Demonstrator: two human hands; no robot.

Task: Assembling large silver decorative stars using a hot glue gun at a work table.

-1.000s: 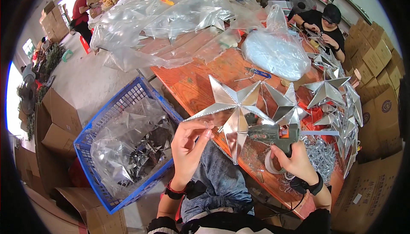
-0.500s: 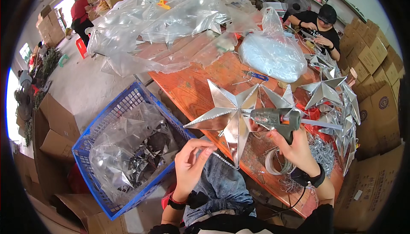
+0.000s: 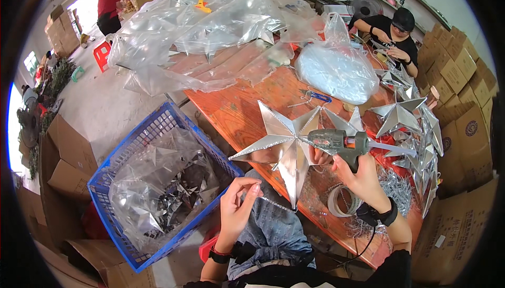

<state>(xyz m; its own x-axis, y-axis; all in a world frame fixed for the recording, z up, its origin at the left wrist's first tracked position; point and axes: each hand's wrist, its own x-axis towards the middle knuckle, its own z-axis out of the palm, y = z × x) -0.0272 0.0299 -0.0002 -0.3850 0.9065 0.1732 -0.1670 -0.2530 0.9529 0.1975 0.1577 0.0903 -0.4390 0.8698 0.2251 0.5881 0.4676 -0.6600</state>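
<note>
My left hand (image 3: 236, 211) pinches the end of a thin sparkling rhinestone strand (image 3: 278, 204), which runs to the lower tip of a silver star (image 3: 292, 164). Similar sparkling trim lines some of the star's ridges and points. My right hand (image 3: 364, 183) is wrapped around the grip of a dark green glue gun (image 3: 329, 139), its nozzle close to the star's centre; I cannot tell whether it touches. A pale glue stick (image 3: 392, 147) sticks out of the gun's back. The star hangs partly over the table edge, above my lap.
A blue crate (image 3: 113, 204) of bagged silver pieces stands left of the wooden table (image 3: 231, 112). More stars (image 3: 400, 114), a tape roll (image 3: 336, 204), blue-handled pliers (image 3: 318, 96) and plastic bags (image 3: 336, 69) lie on the table. A co-worker (image 3: 394, 38) sits at the far right.
My left hand has dropped slightly, and the strand now sags in a curve. The glue gun has shifted a little downward at its back. A distant person in red has moved right.
</note>
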